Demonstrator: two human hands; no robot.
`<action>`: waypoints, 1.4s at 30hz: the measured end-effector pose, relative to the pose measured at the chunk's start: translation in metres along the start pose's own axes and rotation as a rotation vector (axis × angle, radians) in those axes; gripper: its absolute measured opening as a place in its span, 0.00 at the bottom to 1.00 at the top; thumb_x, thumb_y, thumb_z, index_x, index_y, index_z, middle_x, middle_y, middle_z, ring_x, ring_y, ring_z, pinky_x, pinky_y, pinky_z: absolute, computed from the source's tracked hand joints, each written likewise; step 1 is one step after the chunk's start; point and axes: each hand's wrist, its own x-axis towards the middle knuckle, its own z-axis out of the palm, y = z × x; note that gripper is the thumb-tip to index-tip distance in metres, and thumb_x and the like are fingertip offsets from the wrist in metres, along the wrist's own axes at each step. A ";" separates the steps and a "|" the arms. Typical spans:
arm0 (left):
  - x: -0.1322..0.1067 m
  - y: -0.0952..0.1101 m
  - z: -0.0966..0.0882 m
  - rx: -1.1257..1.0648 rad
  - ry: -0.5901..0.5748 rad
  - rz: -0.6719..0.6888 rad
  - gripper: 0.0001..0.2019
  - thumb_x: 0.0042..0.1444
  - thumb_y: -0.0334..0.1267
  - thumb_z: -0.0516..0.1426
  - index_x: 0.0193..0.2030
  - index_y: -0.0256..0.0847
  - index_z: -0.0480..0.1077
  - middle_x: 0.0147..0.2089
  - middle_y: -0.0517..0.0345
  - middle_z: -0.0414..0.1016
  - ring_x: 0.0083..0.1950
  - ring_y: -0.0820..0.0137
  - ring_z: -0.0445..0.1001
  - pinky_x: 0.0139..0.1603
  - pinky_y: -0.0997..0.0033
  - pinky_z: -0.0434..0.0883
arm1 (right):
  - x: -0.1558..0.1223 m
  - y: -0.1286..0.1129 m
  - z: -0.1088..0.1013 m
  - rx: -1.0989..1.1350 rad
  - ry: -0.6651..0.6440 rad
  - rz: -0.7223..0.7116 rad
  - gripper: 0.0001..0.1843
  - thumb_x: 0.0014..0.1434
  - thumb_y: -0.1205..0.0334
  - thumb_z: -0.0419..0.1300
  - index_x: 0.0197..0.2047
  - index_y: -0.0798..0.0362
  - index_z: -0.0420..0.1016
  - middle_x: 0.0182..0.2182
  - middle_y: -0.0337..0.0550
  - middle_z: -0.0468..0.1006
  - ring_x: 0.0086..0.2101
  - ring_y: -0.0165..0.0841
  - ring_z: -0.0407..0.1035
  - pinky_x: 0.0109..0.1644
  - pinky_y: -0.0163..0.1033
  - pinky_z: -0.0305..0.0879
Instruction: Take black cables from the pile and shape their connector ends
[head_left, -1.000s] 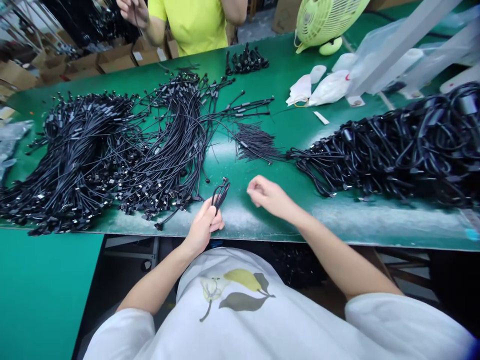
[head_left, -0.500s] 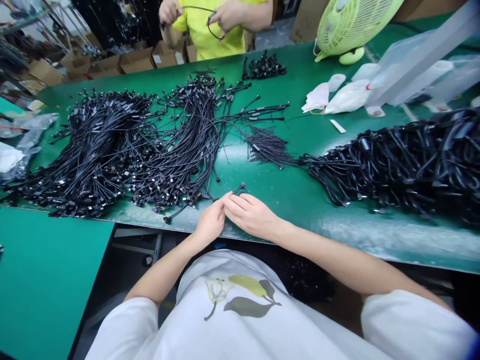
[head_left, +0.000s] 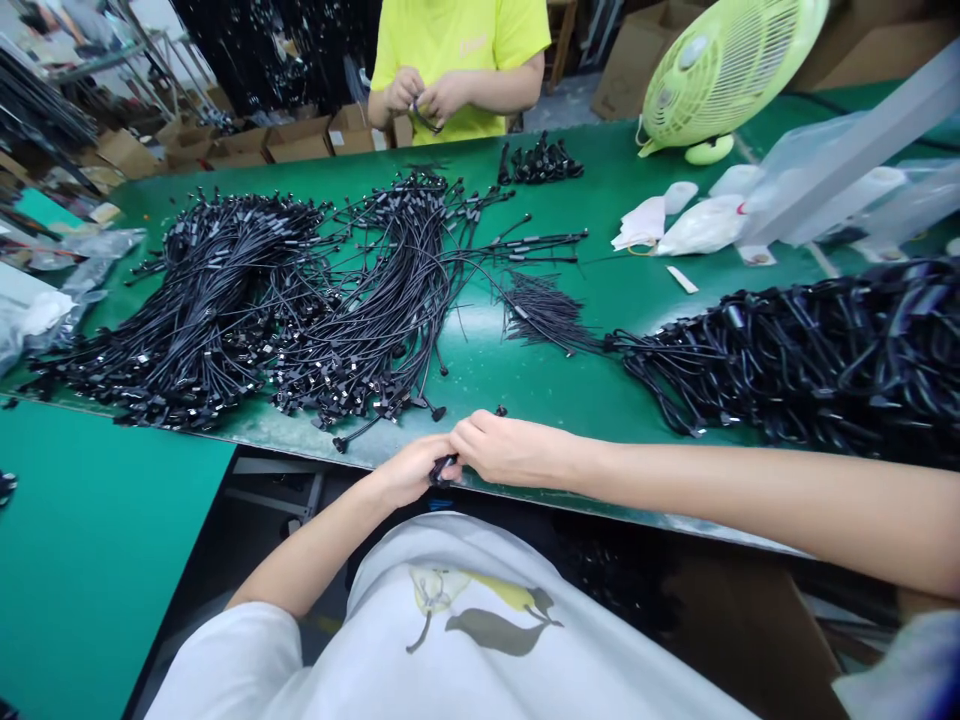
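Observation:
At the table's near edge my left hand (head_left: 414, 468) is closed around a small coiled black cable (head_left: 444, 470), whose loops show below the fingers. Against it, my right hand (head_left: 487, 446) is closed too, its fingertips meeting the left ones at the cable. What exactly the right fingers pinch is partly hidden. A cable connector (head_left: 501, 410) peeks out just beyond the right hand. Ahead and to the left lie a bundle of straight black cables (head_left: 405, 270) and a larger bundle (head_left: 225, 270) beside it. Thin black ties (head_left: 547, 310) lie in a small pile beyond my hands.
Coiled cables (head_left: 810, 350) are heaped on the right of the green table (head_left: 480, 370). A green fan (head_left: 727, 80) and plastic bags (head_left: 705, 225) stand at the back right. Across the table, a person in a yellow shirt (head_left: 465, 50) handles a cable near a small black pile (head_left: 541, 160).
My right wrist has turned and its forearm lies flatter. The cable coil now shows at my left hand, slightly nearer my body. The person opposite has brought both hands together. The view has tilted up.

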 end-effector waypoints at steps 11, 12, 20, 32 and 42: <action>0.010 -0.009 0.003 0.494 0.216 0.316 0.09 0.53 0.34 0.53 0.23 0.39 0.62 0.24 0.63 0.60 0.32 0.71 0.60 0.36 0.72 0.58 | 0.005 -0.013 0.002 0.114 -0.021 0.177 0.19 0.55 0.81 0.45 0.26 0.53 0.71 0.24 0.48 0.64 0.27 0.39 0.55 0.31 0.43 0.47; 0.012 -0.008 0.004 0.454 0.217 0.293 0.09 0.53 0.35 0.53 0.23 0.39 0.61 0.23 0.64 0.58 0.30 0.73 0.57 0.33 0.72 0.56 | 0.007 -0.012 0.003 0.116 -0.045 0.193 0.19 0.55 0.81 0.45 0.26 0.54 0.72 0.24 0.48 0.64 0.27 0.39 0.55 0.31 0.43 0.47; 0.018 0.025 0.017 -0.216 0.208 0.296 0.04 0.47 0.36 0.56 0.28 0.38 0.69 0.28 0.60 0.67 0.33 0.71 0.64 0.37 0.72 0.62 | 0.023 0.009 0.013 0.556 -0.073 0.654 0.11 0.61 0.65 0.51 0.33 0.58 0.73 0.28 0.49 0.74 0.28 0.35 0.63 0.31 0.39 0.48; 0.012 0.025 -0.008 0.246 0.206 0.389 0.31 0.55 0.67 0.50 0.27 0.39 0.76 0.28 0.55 0.67 0.31 0.69 0.62 0.36 0.68 0.64 | 0.012 0.005 0.023 1.048 0.420 1.071 0.16 0.64 0.58 0.49 0.25 0.53 0.65 0.26 0.41 0.71 0.30 0.32 0.63 0.35 0.36 0.53; -0.010 0.032 -0.005 0.539 0.194 0.514 0.26 0.59 0.57 0.52 0.22 0.39 0.74 0.31 0.54 0.68 0.34 0.68 0.64 0.40 0.69 0.62 | 0.013 -0.001 0.037 1.008 0.215 0.981 0.16 0.65 0.62 0.49 0.26 0.53 0.66 0.26 0.39 0.71 0.29 0.30 0.63 0.34 0.34 0.52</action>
